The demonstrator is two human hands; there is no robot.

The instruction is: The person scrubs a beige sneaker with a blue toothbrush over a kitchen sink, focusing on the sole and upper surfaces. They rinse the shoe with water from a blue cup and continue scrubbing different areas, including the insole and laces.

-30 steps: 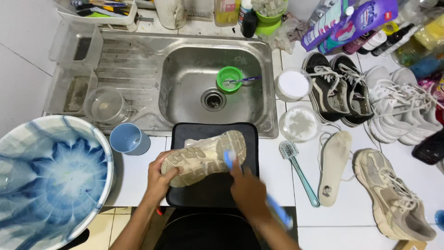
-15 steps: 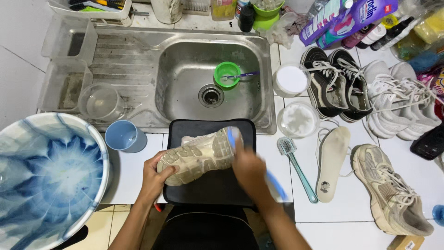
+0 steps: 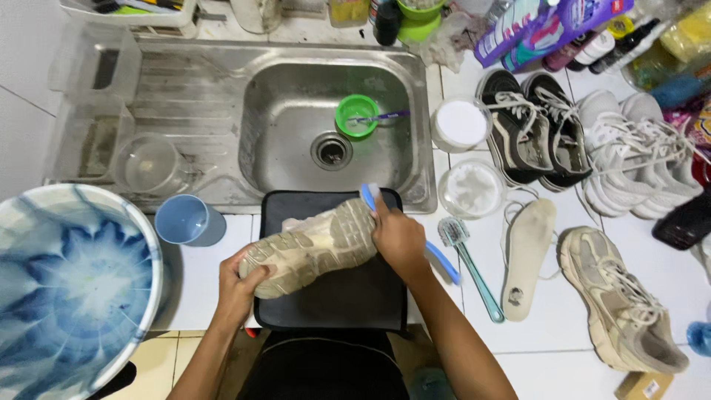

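Beige sneaker [image 3: 315,246] lay sole-up over the black tray [image 3: 333,296], its heel gripped by the left hand [image 3: 241,285], while the right hand [image 3: 400,237], closed around a blue brush [image 3: 368,196], had moved up to the toe, so scrubbing continued.

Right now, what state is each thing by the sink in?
Beige shoe: sole up on the black tray, held by left hand.
Blue brush: in right hand, on the sole.
Insole: out, flat on counter.
Blue cup: upright.
Green cup: in sink, toothbrush inside.
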